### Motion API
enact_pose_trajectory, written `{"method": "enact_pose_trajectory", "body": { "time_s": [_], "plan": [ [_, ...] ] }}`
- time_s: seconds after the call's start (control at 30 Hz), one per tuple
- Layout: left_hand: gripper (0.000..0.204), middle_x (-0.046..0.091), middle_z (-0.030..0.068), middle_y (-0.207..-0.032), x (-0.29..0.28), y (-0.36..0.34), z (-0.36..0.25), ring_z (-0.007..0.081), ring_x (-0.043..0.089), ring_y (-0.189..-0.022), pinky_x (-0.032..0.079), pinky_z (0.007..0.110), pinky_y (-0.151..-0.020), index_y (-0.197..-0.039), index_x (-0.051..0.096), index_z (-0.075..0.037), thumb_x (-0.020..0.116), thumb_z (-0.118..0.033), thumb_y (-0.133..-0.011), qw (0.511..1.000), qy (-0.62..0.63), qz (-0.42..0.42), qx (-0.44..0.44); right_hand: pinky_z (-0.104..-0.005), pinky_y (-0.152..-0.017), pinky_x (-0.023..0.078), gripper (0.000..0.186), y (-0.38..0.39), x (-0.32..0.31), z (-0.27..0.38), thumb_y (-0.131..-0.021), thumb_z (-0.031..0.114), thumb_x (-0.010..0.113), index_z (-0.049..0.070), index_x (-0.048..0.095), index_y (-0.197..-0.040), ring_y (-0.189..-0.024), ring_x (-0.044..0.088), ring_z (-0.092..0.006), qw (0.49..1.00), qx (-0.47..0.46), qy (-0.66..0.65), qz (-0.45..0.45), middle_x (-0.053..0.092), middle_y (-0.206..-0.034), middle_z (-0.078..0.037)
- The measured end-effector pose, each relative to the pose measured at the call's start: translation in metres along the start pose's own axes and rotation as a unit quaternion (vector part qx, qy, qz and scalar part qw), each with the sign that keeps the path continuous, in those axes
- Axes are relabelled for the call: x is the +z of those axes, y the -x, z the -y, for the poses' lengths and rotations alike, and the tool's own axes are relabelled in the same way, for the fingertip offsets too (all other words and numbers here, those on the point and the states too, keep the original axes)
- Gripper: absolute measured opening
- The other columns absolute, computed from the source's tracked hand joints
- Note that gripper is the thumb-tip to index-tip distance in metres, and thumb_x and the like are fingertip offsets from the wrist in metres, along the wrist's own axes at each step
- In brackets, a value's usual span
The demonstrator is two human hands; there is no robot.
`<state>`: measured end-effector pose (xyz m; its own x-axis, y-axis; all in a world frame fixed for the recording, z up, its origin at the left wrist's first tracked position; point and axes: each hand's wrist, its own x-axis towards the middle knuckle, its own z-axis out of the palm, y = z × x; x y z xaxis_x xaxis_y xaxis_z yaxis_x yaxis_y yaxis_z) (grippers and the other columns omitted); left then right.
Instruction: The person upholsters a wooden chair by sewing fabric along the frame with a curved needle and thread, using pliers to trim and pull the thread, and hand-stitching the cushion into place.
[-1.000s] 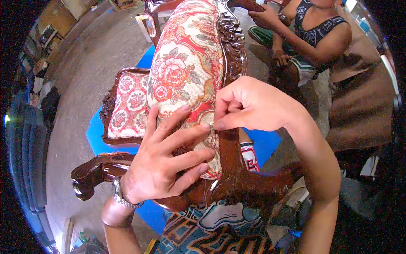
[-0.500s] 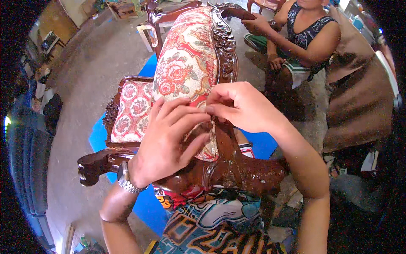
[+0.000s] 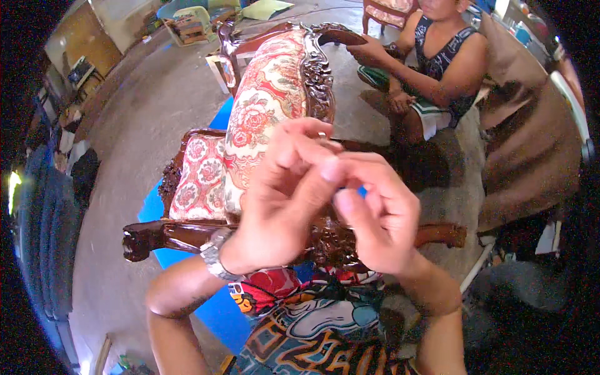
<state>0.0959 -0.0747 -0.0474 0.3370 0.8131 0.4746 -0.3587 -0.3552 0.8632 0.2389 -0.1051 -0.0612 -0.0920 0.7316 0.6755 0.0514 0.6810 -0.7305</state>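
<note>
In front of my chest, my left hand (image 3: pixel 281 197) and my right hand (image 3: pixel 381 215) meet at the fingertips. The left fingers are drawn together against the thumb, with a watch (image 3: pixel 217 253) on that wrist. My right index finger and thumb curl toward the left fingertips. Anything pinched between them is too small or hidden to make out. Just beyond and below the hands is a carved, glossy dark-wood sofa with a floral red-and-cream backrest (image 3: pixel 253 119). Its patterned seat (image 3: pixel 199 175) shows to the left, and a wooden arm (image 3: pixel 165 239) runs beneath my hands.
Across the sofa at the upper right, a seated person (image 3: pixel 447 69) rests a hand on its carved end. Blue sheeting (image 3: pixel 215 322) lies under the sofa. Brown cloth (image 3: pixel 531 150) spreads at the right. Another upholstered chair (image 3: pixel 387 14) stands at the back.
Both hands have lifted away from the backrest's near edge and come together closer to me. The right hand has turned, its fingers now curling up. The view has shifted slightly.
</note>
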Motion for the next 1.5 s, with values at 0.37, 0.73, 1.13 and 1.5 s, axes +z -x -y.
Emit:
{"method": "enact_pose_trajectory", "body": {
  "time_s": [0.37,0.73,1.13,1.5],
  "plan": [
    [0.015,0.050,0.0076,-0.098,0.064,0.028,0.000,0.0219,0.041,-0.099,0.037,0.033,-0.079,-0.097,0.062,-0.007,0.067,-0.011,-0.083,0.994,-0.072,0.013,0.079,-0.0350,-0.069,0.046,0.018,0.057,-0.023,0.021,-0.088,0.020,0.063,0.006,0.051,-0.092,-0.076,0.057,-0.0218,0.994,0.032,-0.057,-0.091,0.063,-0.090,-0.009],
    [0.035,0.057,0.0089,-0.100,-0.019,0.021,-0.042,0.0269,0.063,-0.069,0.053,0.037,-0.056,-0.107,0.058,-0.010,0.069,-0.012,-0.074,0.718,-0.690,0.086,0.028,-0.0252,-0.041,0.019,0.018,0.082,-0.151,0.027,-0.094,0.017,0.037,0.012,0.033,-0.077,-0.049,0.019,-0.0079,0.890,0.048,-0.385,-0.240,0.025,-0.060,0.003],
    [0.040,0.050,0.0021,-0.066,-0.033,0.043,-0.047,0.0161,0.052,-0.054,0.039,0.031,-0.044,-0.111,0.058,-0.001,0.064,-0.017,-0.075,0.646,-0.696,0.312,0.011,-0.0230,-0.043,0.022,0.027,0.065,-0.107,-0.056,-0.099,0.019,0.039,0.012,0.033,-0.074,-0.047,0.022,-0.0069,0.920,0.103,-0.191,-0.327,0.022,-0.057,0.002],
    [0.046,0.047,0.0004,-0.060,-0.047,0.046,-0.025,0.0164,0.048,-0.049,0.036,0.032,-0.043,-0.108,0.063,-0.006,0.075,-0.030,-0.070,0.771,-0.601,0.209,0.031,-0.0272,-0.058,0.049,0.006,-0.005,-0.066,-0.036,-0.087,0.007,0.061,0.002,0.059,-0.090,-0.060,0.061,-0.0144,0.973,0.224,0.055,0.004,0.063,-0.071,-0.007]
  ]
}}
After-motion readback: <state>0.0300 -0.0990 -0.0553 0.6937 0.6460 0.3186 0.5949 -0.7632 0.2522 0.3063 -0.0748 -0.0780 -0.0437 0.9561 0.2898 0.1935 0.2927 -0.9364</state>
